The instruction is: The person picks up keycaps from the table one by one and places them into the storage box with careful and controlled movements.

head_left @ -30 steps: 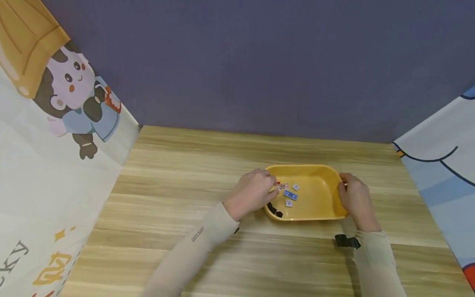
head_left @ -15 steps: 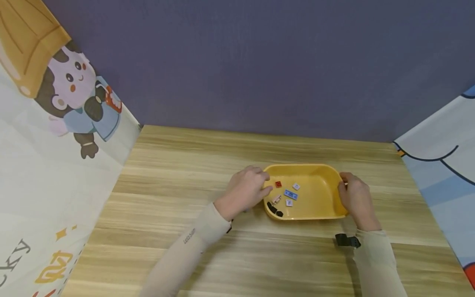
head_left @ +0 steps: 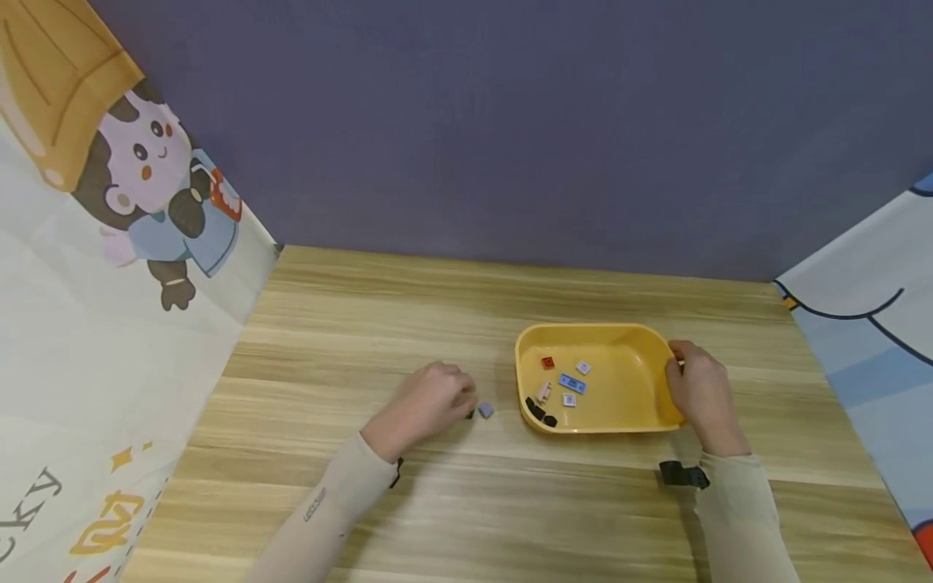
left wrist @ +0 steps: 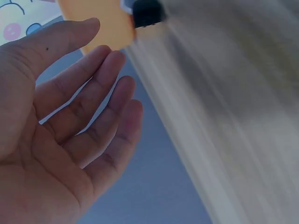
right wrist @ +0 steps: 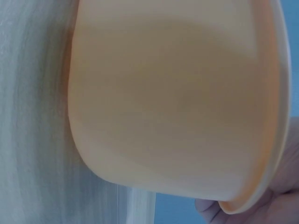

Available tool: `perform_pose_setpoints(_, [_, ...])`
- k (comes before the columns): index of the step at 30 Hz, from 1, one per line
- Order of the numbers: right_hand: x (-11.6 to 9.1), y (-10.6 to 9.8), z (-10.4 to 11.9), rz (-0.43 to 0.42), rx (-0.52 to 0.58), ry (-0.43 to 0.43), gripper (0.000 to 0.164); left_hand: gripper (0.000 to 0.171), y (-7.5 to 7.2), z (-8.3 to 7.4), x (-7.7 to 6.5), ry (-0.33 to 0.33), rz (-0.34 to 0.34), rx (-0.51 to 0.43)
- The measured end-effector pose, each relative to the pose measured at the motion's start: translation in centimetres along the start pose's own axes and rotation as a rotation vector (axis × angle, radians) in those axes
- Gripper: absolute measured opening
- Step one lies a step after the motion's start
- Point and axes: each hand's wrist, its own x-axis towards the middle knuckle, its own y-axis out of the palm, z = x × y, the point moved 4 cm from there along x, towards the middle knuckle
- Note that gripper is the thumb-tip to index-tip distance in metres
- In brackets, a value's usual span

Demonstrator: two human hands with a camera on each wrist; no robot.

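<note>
In the head view my left hand (head_left: 430,403) is over the table, left of a yellow plastic tub (head_left: 605,417). Its fingers are loosely bent with nothing between them, as the left wrist view shows. Close to its fingertips lie a small grey-blue block (head_left: 486,410) and a black block (left wrist: 147,13), partly hidden by the hand in the head view. My right hand (head_left: 698,393) grips the tub's right end, fingers hooked around the rim. Inside the tub are a red tile (head_left: 548,363), a blue tile (head_left: 572,383), a pale pinkish piece (head_left: 543,393), white tiles (head_left: 568,400) and several black pieces (head_left: 538,411).
The wood-patterned table (head_left: 350,324) ends at a dark blue-purple panel (head_left: 466,138) behind. Printed cartoon sheets (head_left: 87,340) flank it left and right. A black strap (head_left: 683,474) is beside the right sleeve.
My left hand let go of the pale pinkish piece in the tub and moved left and nearer, over the table. The grey-blue block has come into plain view. My right hand stays on the rim.
</note>
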Motion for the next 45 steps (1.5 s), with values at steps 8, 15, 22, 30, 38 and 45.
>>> perform_pose_setpoints(8, [0.0,0.0,0.0,-0.023,0.001,-0.018,0.032,0.014,1.4,0.7,-0.9,0.004,0.043,-0.001])
perform_pose_setpoints(15, [0.0,0.0,0.0,-0.016,-0.007,-0.011,0.033,0.01,2.0,0.9,-0.9,0.014,0.039,-0.006])
perform_pose_setpoints(22, [0.0,0.0,0.0,-0.011,-0.008,-0.008,0.033,0.01,2.3,1.1,-0.8,0.018,0.039,-0.025])
perform_pose_setpoints(30, [0.0,0.0,0.0,-0.014,-0.003,-0.018,0.033,0.012,2.0,1.0,-0.6,0.015,0.036,-0.01])
perform_pose_setpoints(38, [0.1,0.0,0.0,-0.006,-0.006,-0.008,0.034,0.018,-0.2,0.0,1.6,-0.013,-0.019,-0.01])
perform_pose_setpoints(45, [0.1,0.0,0.1,-0.007,-0.003,-0.011,0.033,0.025,-1.7,-2.7,5.0,0.025,-0.005,-0.015])
